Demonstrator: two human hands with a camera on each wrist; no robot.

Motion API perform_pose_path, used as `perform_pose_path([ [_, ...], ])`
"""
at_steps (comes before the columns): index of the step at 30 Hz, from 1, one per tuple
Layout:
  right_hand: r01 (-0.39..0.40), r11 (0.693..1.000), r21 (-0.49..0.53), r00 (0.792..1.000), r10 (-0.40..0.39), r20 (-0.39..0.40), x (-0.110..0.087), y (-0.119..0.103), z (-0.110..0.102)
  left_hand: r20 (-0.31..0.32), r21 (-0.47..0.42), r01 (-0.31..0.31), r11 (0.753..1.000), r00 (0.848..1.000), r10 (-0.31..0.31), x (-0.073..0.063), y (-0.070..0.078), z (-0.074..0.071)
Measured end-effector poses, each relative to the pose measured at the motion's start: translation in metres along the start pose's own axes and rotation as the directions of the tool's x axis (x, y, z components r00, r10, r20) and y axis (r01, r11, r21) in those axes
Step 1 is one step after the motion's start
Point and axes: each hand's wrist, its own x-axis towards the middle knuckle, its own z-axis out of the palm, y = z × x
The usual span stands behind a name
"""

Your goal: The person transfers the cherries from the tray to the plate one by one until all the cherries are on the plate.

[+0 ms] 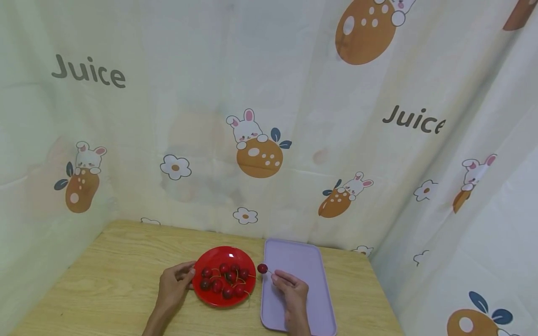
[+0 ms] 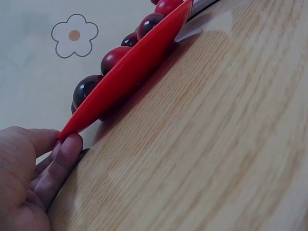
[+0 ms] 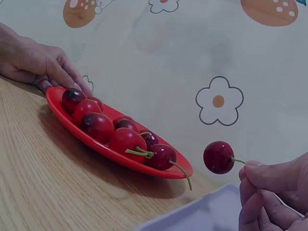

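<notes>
A red plate (image 1: 222,301) bears several dark red cherries (image 1: 216,285) with green stems. Its left rim is pinched between the thumb and fingers of my left hand (image 1: 173,284), a grip also plain in the left wrist view. My right hand (image 1: 294,291) pinches a single cherry (image 3: 219,157) by its stem, the fruit hanging clear of the fingertips. In the head view that cherry appears between the plate's right side and the left edge of a lilac tray (image 1: 294,254). The right hand is over this tray.
The plate and tray stand side by side on a light wood-grain table (image 1: 126,261). A pale curtain (image 1: 201,93) printed with rabbits, fruit and flowers hangs behind the table and along its sides.
</notes>
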Motion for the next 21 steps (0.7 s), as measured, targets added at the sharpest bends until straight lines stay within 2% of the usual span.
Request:
perform_pose_path([
  [5,0.022,1.0,0.008,0.999,-0.023,0.033,0.0,0.003,0.005,0.0,-0.004,-0.005,1.0,1.0,0.005,-0.001,0.002,-0.001],
  [13,0.015,1.0,-0.026,0.998,-0.013,0.054,-0.003,0.002,0.015,0.009,-0.01,0.017,1.0,1.0,-0.017,0.0,0.002,-0.001],
  [21,0.027,1.0,-0.007,0.995,-0.026,0.1,-0.003,0.002,0.019,0.031,-0.058,-0.007,0.998,0.999,0.009,-0.002,0.001,-0.003],
])
